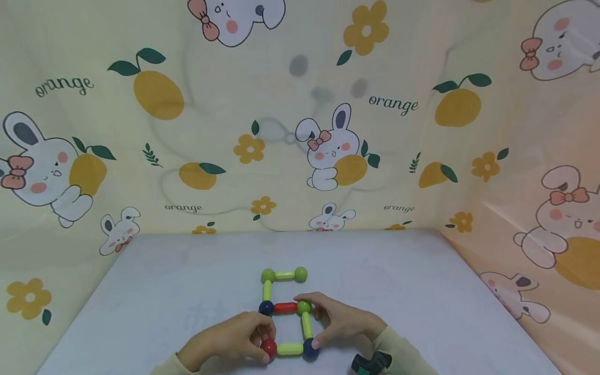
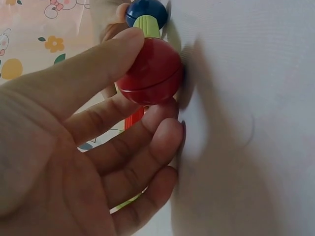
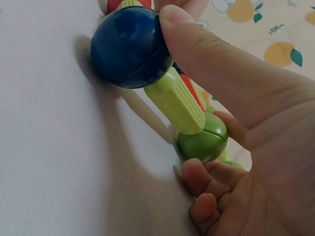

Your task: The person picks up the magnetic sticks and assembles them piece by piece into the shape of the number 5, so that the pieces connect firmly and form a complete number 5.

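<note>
A ball-and-stick building toy lies flat on the table. My left hand [image 1: 236, 336] pinches its red ball [image 1: 269, 349] at the near left corner. Thumb and fingers of my right hand [image 1: 344, 319] span the right side, the thumb on the near dark blue ball [image 1: 311, 349], the forefinger at a green ball [image 1: 304, 307]. A yellow-green stick [image 3: 178, 104] joins these two. Another yellow-green stick [image 1: 289, 349] links the red and blue balls. Farther back, a red stick [image 1: 286, 308] runs to a second blue ball [image 1: 266, 308]. Left fingers hide the space between that ball and the red one.
Beyond the second blue ball, a yellow-green stick [image 1: 267, 291] leads to a green ball [image 1: 267, 275], and another stick to a far green ball [image 1: 301, 274]. A patterned cloth [image 1: 281, 177] surrounds the white table [image 1: 187, 271]. A dark band [image 1: 372, 363] is on the right wrist.
</note>
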`<state>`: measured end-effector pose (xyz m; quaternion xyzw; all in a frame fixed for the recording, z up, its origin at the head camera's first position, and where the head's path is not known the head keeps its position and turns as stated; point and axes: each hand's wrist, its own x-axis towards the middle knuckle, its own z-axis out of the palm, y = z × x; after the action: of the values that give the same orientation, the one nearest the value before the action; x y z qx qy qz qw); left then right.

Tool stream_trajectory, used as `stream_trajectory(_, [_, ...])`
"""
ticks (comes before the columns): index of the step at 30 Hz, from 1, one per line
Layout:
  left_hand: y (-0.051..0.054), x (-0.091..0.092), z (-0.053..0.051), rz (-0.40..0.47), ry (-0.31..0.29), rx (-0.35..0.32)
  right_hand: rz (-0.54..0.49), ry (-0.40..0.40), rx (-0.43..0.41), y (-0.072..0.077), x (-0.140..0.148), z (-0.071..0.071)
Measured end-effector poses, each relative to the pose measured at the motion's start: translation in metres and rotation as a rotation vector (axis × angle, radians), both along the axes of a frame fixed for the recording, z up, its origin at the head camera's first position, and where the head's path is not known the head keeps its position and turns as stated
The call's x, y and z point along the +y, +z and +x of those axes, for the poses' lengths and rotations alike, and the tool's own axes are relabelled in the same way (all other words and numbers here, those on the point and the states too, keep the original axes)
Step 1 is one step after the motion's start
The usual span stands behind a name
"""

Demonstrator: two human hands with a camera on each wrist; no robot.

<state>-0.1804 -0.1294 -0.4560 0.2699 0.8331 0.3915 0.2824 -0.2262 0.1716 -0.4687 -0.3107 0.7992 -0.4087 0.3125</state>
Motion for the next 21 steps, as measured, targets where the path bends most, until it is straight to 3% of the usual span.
stream_trajectory(4, [0.005,0.000,0.002,0.006,0.004,-0.007,-0.005,0.009,0.008,-0.001,0.001,-0.001])
stream_trajectory(7, [-0.005,0.001,-0.001,0.027,0.037,-0.023,-0.005,0.007,0.010,-0.002,0.001,-0.001])
stream_trajectory(12, [-0.066,-0.010,-0.029,0.063,-0.011,-0.027,0.000,-0.003,0.002,-0.003,0.002,0.000])
stream_trajectory(14, [-0.080,-0.014,-0.036,0.080,-0.031,-0.034,0.003,-0.006,-0.003,-0.004,0.002,0.000])
stream_trajectory(15, [-0.077,-0.013,-0.034,0.073,-0.029,-0.027,0.004,-0.008,-0.007,-0.004,0.002,0.000])
stream_trajectory(17, [-0.061,-0.012,-0.028,0.041,-0.030,-0.010,0.007,-0.010,-0.013,-0.004,0.001,-0.001])
stream_trajectory(21, [-0.011,-0.007,-0.007,0.030,0.007,0.027,0.008,-0.011,-0.013,-0.002,0.000,-0.001])
